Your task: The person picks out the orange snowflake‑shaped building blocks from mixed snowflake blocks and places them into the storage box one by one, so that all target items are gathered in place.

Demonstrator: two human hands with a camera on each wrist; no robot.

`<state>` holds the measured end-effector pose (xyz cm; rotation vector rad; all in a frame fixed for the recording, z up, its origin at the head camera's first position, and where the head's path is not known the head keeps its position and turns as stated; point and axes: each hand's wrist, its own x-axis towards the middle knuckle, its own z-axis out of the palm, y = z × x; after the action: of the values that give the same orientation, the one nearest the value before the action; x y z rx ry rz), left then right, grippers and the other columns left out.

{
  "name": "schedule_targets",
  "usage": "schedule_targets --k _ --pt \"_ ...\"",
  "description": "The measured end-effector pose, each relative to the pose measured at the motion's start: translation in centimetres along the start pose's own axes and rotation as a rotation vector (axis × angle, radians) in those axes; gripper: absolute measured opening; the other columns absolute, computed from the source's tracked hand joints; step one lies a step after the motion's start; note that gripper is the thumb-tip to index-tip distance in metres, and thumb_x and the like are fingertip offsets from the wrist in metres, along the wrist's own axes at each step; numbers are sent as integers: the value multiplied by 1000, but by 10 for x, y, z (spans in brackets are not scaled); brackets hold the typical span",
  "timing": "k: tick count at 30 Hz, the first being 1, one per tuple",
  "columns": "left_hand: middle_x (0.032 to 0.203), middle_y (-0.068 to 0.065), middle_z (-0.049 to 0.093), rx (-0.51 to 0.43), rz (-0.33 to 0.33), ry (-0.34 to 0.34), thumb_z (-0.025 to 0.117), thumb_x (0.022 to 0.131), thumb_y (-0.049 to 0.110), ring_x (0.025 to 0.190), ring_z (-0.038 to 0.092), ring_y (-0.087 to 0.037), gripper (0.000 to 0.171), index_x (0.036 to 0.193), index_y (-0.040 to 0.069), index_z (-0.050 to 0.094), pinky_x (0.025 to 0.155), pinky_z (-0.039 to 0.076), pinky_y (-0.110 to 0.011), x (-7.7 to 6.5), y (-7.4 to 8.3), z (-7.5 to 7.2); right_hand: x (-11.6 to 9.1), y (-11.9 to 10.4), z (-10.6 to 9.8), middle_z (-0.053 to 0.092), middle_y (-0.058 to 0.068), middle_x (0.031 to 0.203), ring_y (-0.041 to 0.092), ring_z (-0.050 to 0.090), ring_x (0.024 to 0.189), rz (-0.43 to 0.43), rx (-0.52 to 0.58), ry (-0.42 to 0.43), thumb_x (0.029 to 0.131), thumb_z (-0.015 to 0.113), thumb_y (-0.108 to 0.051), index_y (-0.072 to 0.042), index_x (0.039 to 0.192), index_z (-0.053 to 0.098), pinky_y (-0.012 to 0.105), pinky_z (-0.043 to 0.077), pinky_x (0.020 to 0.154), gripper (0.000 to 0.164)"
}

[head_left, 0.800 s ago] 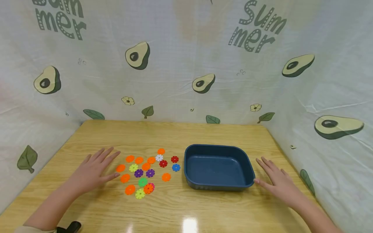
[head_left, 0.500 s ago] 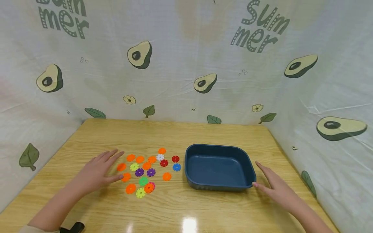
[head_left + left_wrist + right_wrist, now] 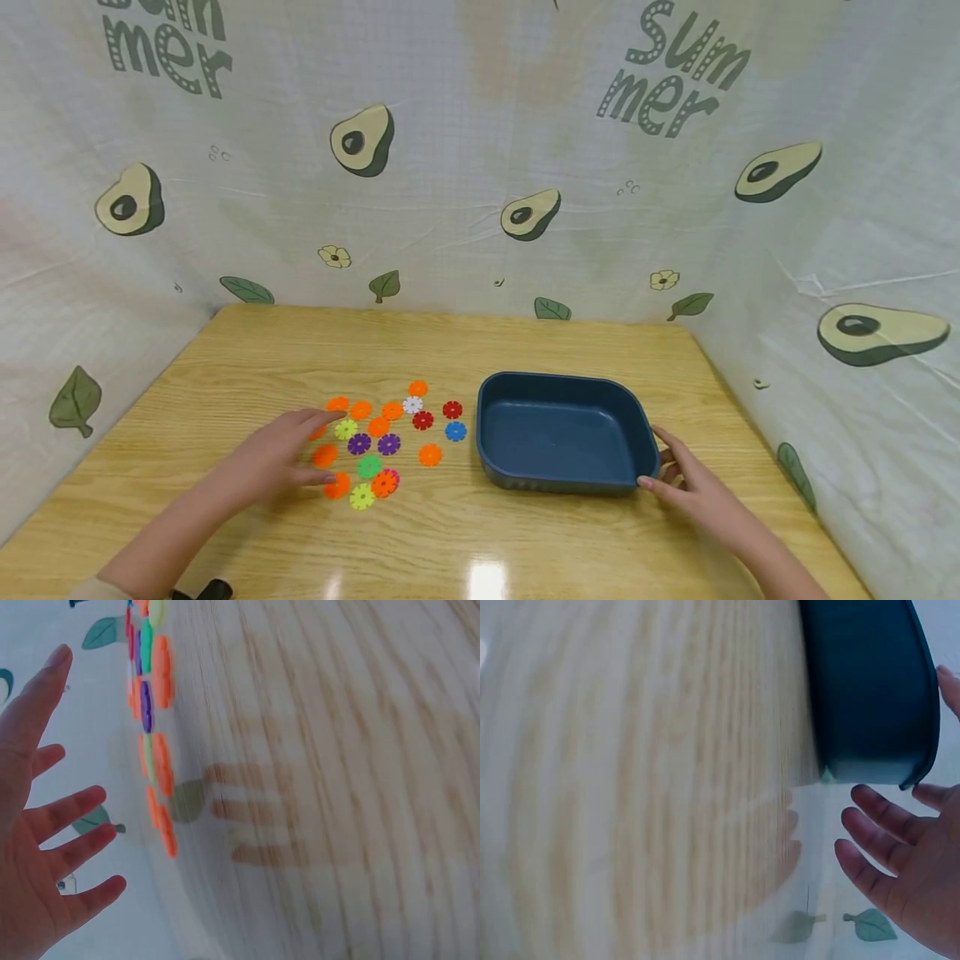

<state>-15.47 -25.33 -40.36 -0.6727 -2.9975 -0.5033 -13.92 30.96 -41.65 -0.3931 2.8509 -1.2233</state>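
Over the left edge of a group of small notched plastic discs, my left hand (image 3: 285, 454) hovers with fingers spread and holds nothing. Among the discs are a green disc (image 3: 370, 466), a purple disc (image 3: 388, 444), a blue disc (image 3: 455, 431), a white disc (image 3: 412, 404) and several orange ones; the hand hides part of a few. A dark blue rectangular tray (image 3: 566, 442) lies to their right. My right hand (image 3: 693, 492) is at the tray's near right corner, thumb by the rim and index finger along the right side. In the right wrist view its other fingers are loosely bent beside the tray (image 3: 874, 690).
The wooden table (image 3: 420, 550) carries the discs and tray. A patterned cloth (image 3: 435, 167) hangs behind it and along both sides. A black object (image 3: 213, 590) shows below my left forearm at the bottom edge.
My left hand has moved right and slightly toward me, over the nearest discs. My right hand has moved left to the tray's corner. The discs and tray stay in place.
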Motion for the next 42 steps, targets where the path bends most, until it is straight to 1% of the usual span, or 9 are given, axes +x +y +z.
schedule_targets --k 5,12,17,20,27,32,36,39,42 --pt "126 -19 58 51 11 -9 82 72 47 114 54 -42 78 134 6 57 93 44 -58 3 1 2 0 2 3 55 16 113 8 54 85 -6 55 -9 93 67 -13 -1 151 23 26 48 69 73" --pt "123 -17 59 60 -27 -7 81 75 46 112 56 -40 72 130 5 59 92 45 -56 6 -12 -1 1 3 2 53 24 123 16 58 99 20 117 -38 94 64 -11 -3 154 19 24 50 77 75" --pt "125 -23 57 22 -63 -21 77 82 38 113 54 -44 63 132 4 57 92 44 -59 7 -23 -5 4 4 0 52 30 125 18 59 102 22 159 -52 93 65 -8 1 152 19 24 50 77 76" --pt "126 -25 56 4 -76 -25 74 87 32 113 53 -46 56 132 2 57 92 43 -60 7 -31 -7 7 6 -1 51 33 126 12 58 104 1 198 -58 92 66 -6 2 151 20 23 51 78 76" --pt "118 -23 59 -93 -81 -79 75 87 23 106 57 -42 52 129 -2 57 88 46 -57 9 -47 -8 7 11 3 48 39 128 2 57 107 -36 321 -91 94 63 -2 4 151 15 21 50 81 75" --pt "108 -17 61 -186 -81 -130 76 85 17 95 59 -34 51 127 -5 56 81 50 -51 13 -55 -9 3 9 4 48 36 131 -3 53 109 -15 299 -64 94 64 -5 -1 152 18 19 48 81 75" --pt "107 -15 62 -235 -108 -161 75 85 13 94 60 -33 47 124 -6 57 82 51 -50 18 -57 -9 0 10 7 52 34 129 -4 52 111 -39 270 -53 92 66 -4 -2 153 17 16 45 85 78" --pt "104 -12 62 -239 -130 -167 76 85 15 93 60 -31 42 119 -4 61 81 50 -49 21 -58 -8 -1 8 9 54 30 129 -2 52 112 3 236 -54 92 67 -7 -4 155 16 16 43 87 82" --pt "102 -9 62 -226 -142 -174 77 85 19 91 58 -28 39 115 -2 63 80 50 -48 25 -59 -6 -1 3 10 54 28 131 1 51 113 90 205 -51 92 68 -12 -9 156 16 18 43 87 83"
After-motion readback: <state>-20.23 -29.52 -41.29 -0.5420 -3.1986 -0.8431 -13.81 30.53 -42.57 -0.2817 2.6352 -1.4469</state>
